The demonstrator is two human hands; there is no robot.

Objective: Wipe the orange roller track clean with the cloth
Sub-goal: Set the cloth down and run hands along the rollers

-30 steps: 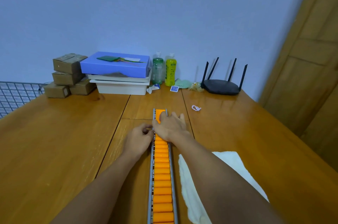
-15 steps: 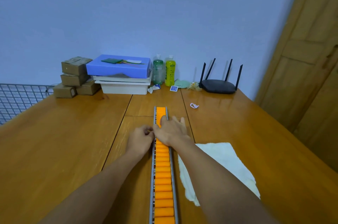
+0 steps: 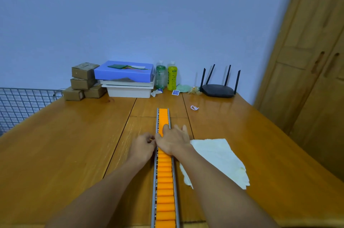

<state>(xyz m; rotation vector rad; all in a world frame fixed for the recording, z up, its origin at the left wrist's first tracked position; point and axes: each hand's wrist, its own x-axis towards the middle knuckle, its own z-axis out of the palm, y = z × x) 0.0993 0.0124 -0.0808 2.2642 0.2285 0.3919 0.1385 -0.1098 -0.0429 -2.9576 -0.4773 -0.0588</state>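
The orange roller track (image 3: 165, 185), orange rollers between grey metal rails, runs from the near table edge straight away from me to mid-table. My right hand (image 3: 172, 142) lies palm down across its far part, fingers spread, thumb at the left rail. My left hand (image 3: 142, 146) is curled against the left rail, fingertips pinched at the rail's edge beside the right thumb. The pale cream cloth (image 3: 217, 160) lies flat on the table right of the track, partly under my right forearm. Neither hand touches it.
The wooden table (image 3: 65, 153) carries cardboard boxes (image 3: 83, 82), a blue box on white trays (image 3: 126, 78), two bottles (image 3: 166, 76) and a black router (image 3: 217, 89) along the back wall. A small white loop (image 3: 194, 108) lies beyond the track. A wire rack (image 3: 20, 102) stands left, a wooden door right.
Both hands stay together on the track; more of its far end now shows beyond my right fingers. The view has lifted a little and more of the cloth is visible.
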